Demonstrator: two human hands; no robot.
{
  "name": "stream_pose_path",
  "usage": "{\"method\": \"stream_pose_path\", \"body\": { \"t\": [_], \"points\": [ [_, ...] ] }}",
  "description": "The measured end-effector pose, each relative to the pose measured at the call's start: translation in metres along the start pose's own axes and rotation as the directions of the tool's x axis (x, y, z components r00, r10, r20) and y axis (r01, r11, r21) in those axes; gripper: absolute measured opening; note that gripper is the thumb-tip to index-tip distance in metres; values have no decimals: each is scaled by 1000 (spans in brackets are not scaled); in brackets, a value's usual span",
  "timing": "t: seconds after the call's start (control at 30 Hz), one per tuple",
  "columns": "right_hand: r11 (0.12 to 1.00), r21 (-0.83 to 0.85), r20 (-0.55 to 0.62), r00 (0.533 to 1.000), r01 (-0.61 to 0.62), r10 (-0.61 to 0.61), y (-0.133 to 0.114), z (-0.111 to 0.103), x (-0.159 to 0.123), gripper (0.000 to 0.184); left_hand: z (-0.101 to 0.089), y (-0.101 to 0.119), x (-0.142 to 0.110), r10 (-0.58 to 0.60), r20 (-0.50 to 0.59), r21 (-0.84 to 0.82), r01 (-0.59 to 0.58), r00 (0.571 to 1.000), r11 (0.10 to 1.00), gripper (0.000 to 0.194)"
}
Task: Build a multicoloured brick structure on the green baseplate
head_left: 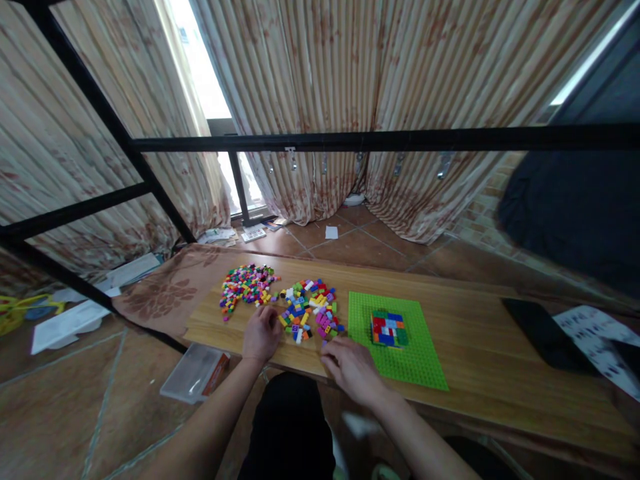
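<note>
My left hand [262, 333] is at the left edge of a loose pile of larger toy bricks [305, 303]. Its fingers are curled closed, and whatever they may hold is hidden. On the pile's near right side, my right hand [350, 367] has thumb and fingers drawn together beside some purple bricks [327, 320]. Anything in that pinch is too small to make out. To the right of this hand lies a green baseplate [360, 307]. A low square block of red, blue, white, green and orange bricks [389, 329] stands on it.
A second heap of small bricks [249, 283] lies at the left of the wooden table [480, 333]. A clear plastic box [187, 377] sits below the left end. A black flat object [545, 333] and a printed sheet [595, 333] are at the right. A black metal rail [340, 142] crosses beyond.
</note>
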State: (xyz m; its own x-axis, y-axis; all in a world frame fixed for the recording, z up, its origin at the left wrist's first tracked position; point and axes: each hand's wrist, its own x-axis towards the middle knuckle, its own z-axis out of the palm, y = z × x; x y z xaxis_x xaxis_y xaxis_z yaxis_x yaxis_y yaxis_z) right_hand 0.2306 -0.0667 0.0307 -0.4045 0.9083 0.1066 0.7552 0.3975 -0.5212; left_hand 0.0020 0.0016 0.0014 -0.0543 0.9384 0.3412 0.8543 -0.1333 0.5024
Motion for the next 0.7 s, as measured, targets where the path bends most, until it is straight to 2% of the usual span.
{"method": "stream_pose_path", "body": {
  "t": [0.1,0.27,0.37,0.5,0.7],
  "points": [
    [999,-32,1,1000,-2,2,-3,5,4,12,1,-2,0,2,6,7,-2,1000,1000,5],
    [997,69,-51,998,34,-30,-3,10,12,13,3,-6,0,10,12,10,-10,1000,1000,5],
    [994,107,-125,992,34,-20,-2,12,18,19,2,-6,0,17,17,13,-17,1000,1000,5],
    [1000,4,-211,978,-6,7,2,12,25,25,0,-4,1,19,19,11,-19,1000,1000,5],
    [982,-179,-160,987,-58,29,3,11,32,32,1,-6,3,34,20,29,-35,999,999,6]
  ]
}}
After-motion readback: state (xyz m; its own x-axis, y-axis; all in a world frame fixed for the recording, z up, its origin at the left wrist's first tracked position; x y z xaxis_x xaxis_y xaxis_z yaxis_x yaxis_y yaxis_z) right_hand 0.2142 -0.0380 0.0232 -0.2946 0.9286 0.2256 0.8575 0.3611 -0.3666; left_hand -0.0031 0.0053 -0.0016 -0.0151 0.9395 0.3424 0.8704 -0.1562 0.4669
